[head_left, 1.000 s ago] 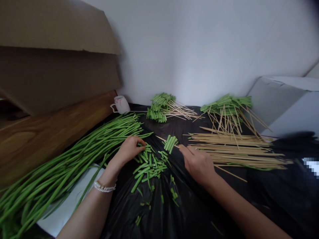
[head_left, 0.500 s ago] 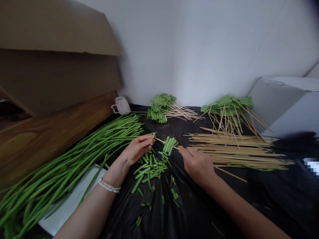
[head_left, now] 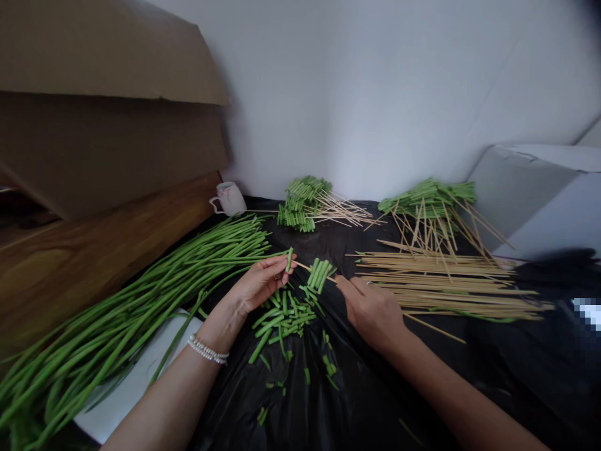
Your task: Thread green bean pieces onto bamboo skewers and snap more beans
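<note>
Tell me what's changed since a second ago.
The left hand has moved right from the cut beans and now holds one bean piece at the tip of the skewer. The right hand still grips the skewer with its row of pieces; mug and long beans stayed put.

- Skewer (head_left: 302, 266): partly hidden by the right hand (head_left: 373, 310), four o'clock.
- Cardboard box (head_left: 113, 56), ten o'clock: cut off.
- Long green stalks (head_left: 113, 319), eight o'clock: cut off.

A pale wall (head_left: 399, 94) behind — softly lit — and a wood-grained surface (head_left: 136, 228) at left.
</note>
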Action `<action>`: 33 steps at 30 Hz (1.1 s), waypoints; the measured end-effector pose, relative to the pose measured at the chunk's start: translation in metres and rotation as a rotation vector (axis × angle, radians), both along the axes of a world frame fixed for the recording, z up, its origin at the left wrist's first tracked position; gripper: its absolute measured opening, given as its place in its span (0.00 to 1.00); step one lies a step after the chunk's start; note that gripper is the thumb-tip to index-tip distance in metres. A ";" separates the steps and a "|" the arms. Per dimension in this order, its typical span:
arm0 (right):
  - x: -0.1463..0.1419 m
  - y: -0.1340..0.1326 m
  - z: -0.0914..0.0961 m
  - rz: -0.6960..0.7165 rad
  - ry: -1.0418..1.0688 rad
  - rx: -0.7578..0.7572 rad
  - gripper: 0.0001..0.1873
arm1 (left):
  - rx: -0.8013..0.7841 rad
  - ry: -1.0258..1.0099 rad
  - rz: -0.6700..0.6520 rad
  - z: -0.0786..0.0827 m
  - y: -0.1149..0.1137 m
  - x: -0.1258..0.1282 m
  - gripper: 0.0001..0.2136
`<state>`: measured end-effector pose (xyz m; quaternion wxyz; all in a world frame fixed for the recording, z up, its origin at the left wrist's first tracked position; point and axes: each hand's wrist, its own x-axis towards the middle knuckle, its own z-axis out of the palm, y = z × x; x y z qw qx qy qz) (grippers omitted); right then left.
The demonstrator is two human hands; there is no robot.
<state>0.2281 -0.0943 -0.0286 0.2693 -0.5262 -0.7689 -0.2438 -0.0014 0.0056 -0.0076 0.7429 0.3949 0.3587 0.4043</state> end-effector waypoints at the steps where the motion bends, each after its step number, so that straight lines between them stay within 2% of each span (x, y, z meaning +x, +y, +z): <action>1: 0.000 0.000 0.000 0.002 0.002 0.002 0.15 | 0.005 0.004 0.001 0.000 0.000 0.000 0.13; 11: -0.001 -0.001 0.001 0.012 0.014 0.007 0.15 | 0.069 0.072 0.012 -0.001 -0.002 0.002 0.14; 23: 0.000 -0.001 0.003 -0.001 0.003 0.000 0.15 | 0.065 0.056 0.045 0.000 -0.002 0.002 0.14; 33: -0.002 -0.003 0.003 -0.013 -0.019 -0.033 0.14 | 0.078 0.118 0.098 0.002 -0.003 0.002 0.14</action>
